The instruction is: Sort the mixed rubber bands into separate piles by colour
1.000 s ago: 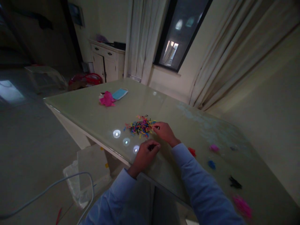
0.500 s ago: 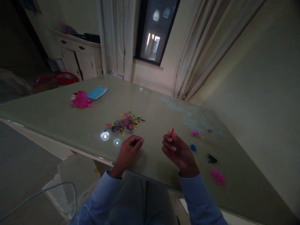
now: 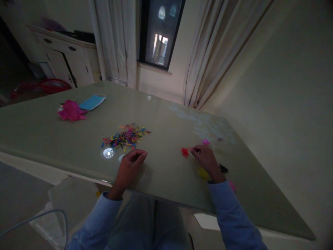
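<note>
My right hand (image 3: pixel 206 160) reaches over the table, its thumb and fingertips pinched at the edge of a small red heap (image 3: pixel 184 152) of what look like rubber bands. A thin reddish bit shows at the fingertips. My left hand (image 3: pixel 130 167) rests near the table's front edge with thumb and forefinger closed together; whatever may be between them is hidden. Just beyond it lies a mixed pile of small colourful rubber bands (image 3: pixel 127 137). Under my right wrist is a yellow heap (image 3: pixel 203 173), partly covered.
A black heap (image 3: pixel 223 168), a pink heap (image 3: pixel 205 141) and another pink heap (image 3: pixel 231 186) lie around my right arm. At the far left are a crumpled pink wrapper (image 3: pixel 71 111) and a blue face mask (image 3: pixel 93 102). The glossy table (image 3: pixel 161 121) reflects lights.
My right hand has lowered from above the table with a red band to the red heap, now uncovered. My left hand stays closed beside the mixed pile. The view has shifted right.
</note>
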`<state>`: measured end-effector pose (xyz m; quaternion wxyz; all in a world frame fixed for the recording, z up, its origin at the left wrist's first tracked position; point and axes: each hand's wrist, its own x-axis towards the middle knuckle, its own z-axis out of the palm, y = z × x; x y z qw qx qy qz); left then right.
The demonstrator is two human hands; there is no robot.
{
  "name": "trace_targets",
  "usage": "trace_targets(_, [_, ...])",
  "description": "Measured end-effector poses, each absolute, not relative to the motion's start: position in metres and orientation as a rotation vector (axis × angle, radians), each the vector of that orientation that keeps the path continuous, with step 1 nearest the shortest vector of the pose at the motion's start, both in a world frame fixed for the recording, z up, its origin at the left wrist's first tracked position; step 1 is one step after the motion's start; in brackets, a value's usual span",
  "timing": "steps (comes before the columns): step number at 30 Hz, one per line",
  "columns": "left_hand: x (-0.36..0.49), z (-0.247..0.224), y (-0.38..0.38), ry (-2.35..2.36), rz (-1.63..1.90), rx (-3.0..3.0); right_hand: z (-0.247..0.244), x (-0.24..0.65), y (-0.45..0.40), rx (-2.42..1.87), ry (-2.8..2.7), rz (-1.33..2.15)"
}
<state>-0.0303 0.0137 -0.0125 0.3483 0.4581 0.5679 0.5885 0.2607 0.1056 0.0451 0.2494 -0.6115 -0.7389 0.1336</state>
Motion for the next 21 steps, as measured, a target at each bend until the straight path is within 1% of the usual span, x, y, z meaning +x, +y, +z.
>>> trace_targets(2, [-0.03, -0.012, 0.014, 1.481, 1.521, 1.181, 0.04, 0.259, 0.11, -1.732, -2.147, 0.277])
trace_targets(4, [-0.031, -0.012, 0.014, 1.494, 1.52, 1.18, 0.035, 0.256, 0.111, -1.746, -2.21, 0.262])
trace_targets(12, [-0.03, -0.011, 0.014, 1.485, 1.528, 1.176, 0.038, 0.269, 0.09, -1.594, -2.139, 0.287])
trace_targets(16, [-0.03, -0.01, 0.014, 1.485, 1.521, 1.174, 0.037, 0.267, 0.054, -1.468, -2.13, 0.39])
trace_targets(21, [-0.029, -0.01, 0.013, 1.505, 1.542, 1.227, 0.012, 0.249, 0.013, -1.237, -2.276, 0.64])
